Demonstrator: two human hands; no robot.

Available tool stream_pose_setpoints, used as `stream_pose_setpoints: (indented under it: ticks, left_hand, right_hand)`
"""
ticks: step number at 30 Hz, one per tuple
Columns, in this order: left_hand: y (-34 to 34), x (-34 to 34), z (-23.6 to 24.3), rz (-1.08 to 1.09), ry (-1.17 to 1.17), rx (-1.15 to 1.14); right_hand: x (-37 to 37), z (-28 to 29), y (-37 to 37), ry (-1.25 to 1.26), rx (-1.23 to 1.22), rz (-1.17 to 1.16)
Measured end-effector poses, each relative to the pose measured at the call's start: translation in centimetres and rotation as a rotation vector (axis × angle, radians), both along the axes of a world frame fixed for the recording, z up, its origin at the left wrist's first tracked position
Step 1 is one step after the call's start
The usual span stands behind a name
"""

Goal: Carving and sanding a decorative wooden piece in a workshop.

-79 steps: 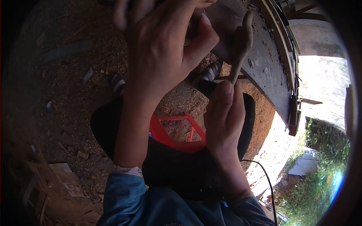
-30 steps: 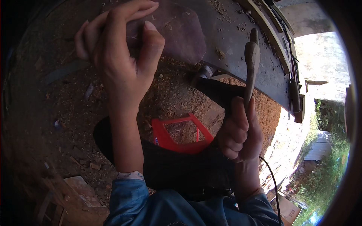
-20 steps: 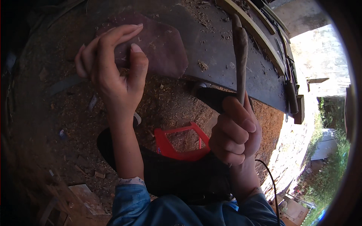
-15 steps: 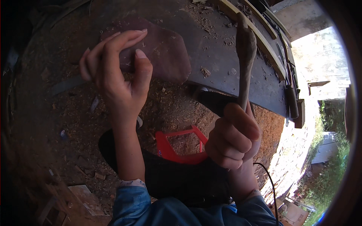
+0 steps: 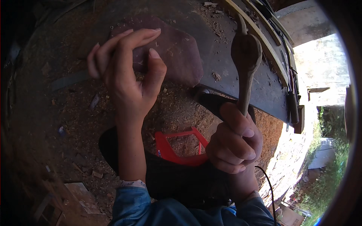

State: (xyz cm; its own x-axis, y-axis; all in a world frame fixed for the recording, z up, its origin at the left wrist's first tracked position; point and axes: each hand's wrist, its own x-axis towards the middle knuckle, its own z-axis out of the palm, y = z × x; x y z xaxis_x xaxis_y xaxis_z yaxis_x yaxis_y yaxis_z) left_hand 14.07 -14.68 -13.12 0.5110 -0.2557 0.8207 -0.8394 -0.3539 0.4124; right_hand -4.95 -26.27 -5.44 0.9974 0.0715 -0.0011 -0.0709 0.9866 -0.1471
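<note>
My right hand (image 5: 235, 143) is closed around the slim lower end of a carved wooden piece (image 5: 247, 56). The piece stands upright above my fist, swelling into a rounded body with a thin curved tip at its top. My left hand (image 5: 128, 71) is raised with nothing in it, its fingers bent and thumb apart. Behind that hand lies a dark reddish flat panel (image 5: 184, 56) with cut corners, partly hidden by the fingers.
A dark worktable (image 5: 215, 52) with scattered shavings spreads ahead. Wooden strips (image 5: 264, 49) and a dark-handled tool (image 5: 292, 107) line its right side. A red plastic frame (image 5: 166, 148) stands by my legs. A black cable (image 5: 269, 184) hangs near my right forearm.
The wooden piece has turned in my right hand, so its rounded body now shows broader. My left hand has shifted slightly right in the picture, still holding nothing.
</note>
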Motion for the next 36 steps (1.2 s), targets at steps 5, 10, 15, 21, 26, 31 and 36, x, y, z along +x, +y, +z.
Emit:
stream_pose_setpoints:
  ticks: [5, 10, 15, 21, 26, 31, 36]
  left_hand:
    - [-0.1, -0.2, 0.5, 0.038, -0.053, 0.053]
    - [0.2, -0.3, 0.5, 0.047, -0.032, 0.045]
    - [0.8, -1.0, 1.4, 0.035, -0.051, 0.181]
    - [-1.5, -3.8, 2.1, 0.032, -0.04, 0.251]
    - [-1.3, -4.8, 2.6, -0.138, -0.13, 0.336]
    - [-3.0, -6.2, 3.6, -0.146, -0.297, 0.341]
    - [-4.7, -7.9, 5.8, -0.163, -0.379, 0.305]
  right_hand:
    - [-0.2, -0.1, -0.5, 0.052, -0.013, -0.011]
    - [-0.2, 0.4, -0.7, 0.033, -0.064, -0.024]
    - [-0.3, 1.5, 0.1, 0.221, -0.507, -0.142]
    - [-1.9, 3.6, -0.8, 0.486, -1.217, -0.173]
    - [-5.8, 3.7, -2.1, 0.424, -1.178, -0.058]
    - [-12.7, 3.6, -4.6, 0.445, -1.337, -0.281]
    - [-20.3, 3.6, -8.6, 0.735, -1.587, -0.824]
